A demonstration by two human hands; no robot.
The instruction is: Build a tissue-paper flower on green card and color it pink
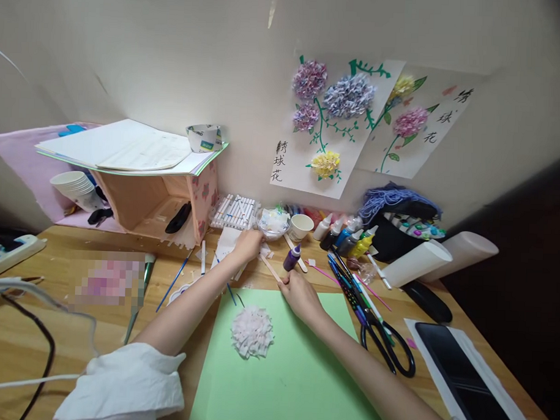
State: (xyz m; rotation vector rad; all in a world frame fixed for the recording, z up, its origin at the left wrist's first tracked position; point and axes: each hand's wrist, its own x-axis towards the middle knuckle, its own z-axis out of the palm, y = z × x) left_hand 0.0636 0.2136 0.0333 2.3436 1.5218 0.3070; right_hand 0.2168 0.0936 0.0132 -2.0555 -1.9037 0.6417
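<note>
My right hand (299, 296) pinches the near end of a flat wooden craft stick (270, 269), above the top edge of a green sheet of paper (292, 382). The stick's far end points up and left toward my left hand (249, 245). That hand is closed over white paper scraps (227, 240) by the wall; what its fingertips hold is hidden. On the green sheet lies a round, ruffled pale pink paper flower (252, 332). A small purple bottle (292, 257) stands just beyond my right hand, beside a second craft stick (302, 263).
Paint bottles (348, 232), a paper cup (301, 226) and a marker box (235, 211) line the wall. Pens and black scissors (388, 345) lie right of the green sheet. A phone (467, 370) is at far right. A pink box (156, 199) stands back left; flower pictures (333, 132) hang above.
</note>
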